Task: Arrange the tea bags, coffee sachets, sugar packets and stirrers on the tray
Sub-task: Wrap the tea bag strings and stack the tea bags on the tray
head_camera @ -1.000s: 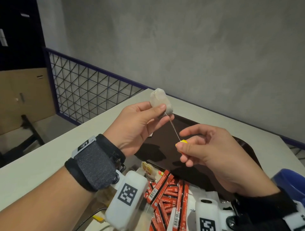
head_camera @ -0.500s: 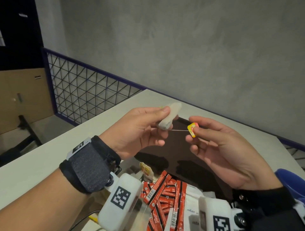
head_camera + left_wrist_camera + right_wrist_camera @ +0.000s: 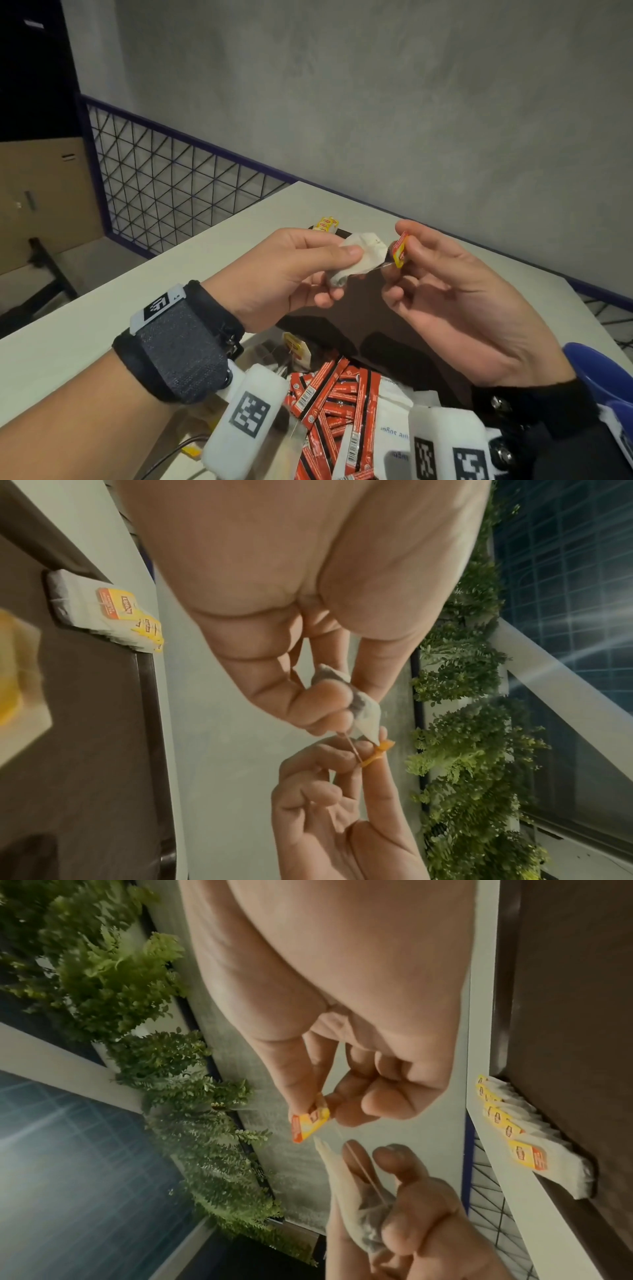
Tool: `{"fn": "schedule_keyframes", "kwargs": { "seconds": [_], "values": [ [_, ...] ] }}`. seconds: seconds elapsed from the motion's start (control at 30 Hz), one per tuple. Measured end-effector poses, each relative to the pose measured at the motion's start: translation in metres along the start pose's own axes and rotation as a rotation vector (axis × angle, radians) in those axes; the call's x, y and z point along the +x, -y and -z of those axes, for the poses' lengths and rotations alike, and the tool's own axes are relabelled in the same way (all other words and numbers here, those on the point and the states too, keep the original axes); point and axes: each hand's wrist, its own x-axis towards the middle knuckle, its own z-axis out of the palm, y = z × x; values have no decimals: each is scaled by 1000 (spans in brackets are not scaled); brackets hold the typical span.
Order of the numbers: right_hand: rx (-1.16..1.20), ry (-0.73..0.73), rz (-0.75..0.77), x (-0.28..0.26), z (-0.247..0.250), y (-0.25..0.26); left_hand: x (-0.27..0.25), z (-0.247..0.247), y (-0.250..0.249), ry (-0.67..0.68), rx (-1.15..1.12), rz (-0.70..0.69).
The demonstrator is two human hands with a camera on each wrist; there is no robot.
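Left hand (image 3: 291, 274): my grip pinches a tea bag (image 3: 356, 262) between thumb and fingers, at mid-frame above the tray, so the pouch is steady while I sort its thread.
Right hand (image 3: 455, 301): my grip pinches the yellow-and-red tag (image 3: 399, 253) of that bag just beside the pouch; the thread (image 3: 365, 1173) between them looks short, probably so it cannot tangle when laid down.
Tray (image 3: 376, 318): dark, on the white table (image 3: 102, 308), under both hands.
Row of tea bags (image 3: 534, 1139): already lined along the tray's far edge, upper centre of the head view, tags overhanging the rim; I judge this bag is meant to join them.
Red sachets (image 3: 329, 394): loose heap at bottom centre, not yet arranged.
White packets (image 3: 394, 411): beside the heap, bottom centre-right; kind unclear.
Stirrers: none that I can make out.
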Motion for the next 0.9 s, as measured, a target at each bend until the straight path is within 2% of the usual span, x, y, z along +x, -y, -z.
{"fn": "schedule_keyframes", "kwargs": {
  "seconds": [0.17,0.33,0.4,0.6,0.8,0.9],
  "values": [
    [-263,21,130,-3,-1,-1,-2,-3,0,1,88,-40],
    [-588,10,323,-5,-3,-3,-2,-4,1,9,72,-49],
    [-651,14,363,-6,-6,-4,-3,-5,1,9,84,-46],
    [-501,-66,315,-2,-8,-6,-4,-5,0,26,106,-46],
    [-595,-118,282,-1,-5,-7,-1,-4,5,6,140,-56],
    [-570,-137,285,-1,-3,-3,1,-1,8,-34,89,-113]
  ]
}}
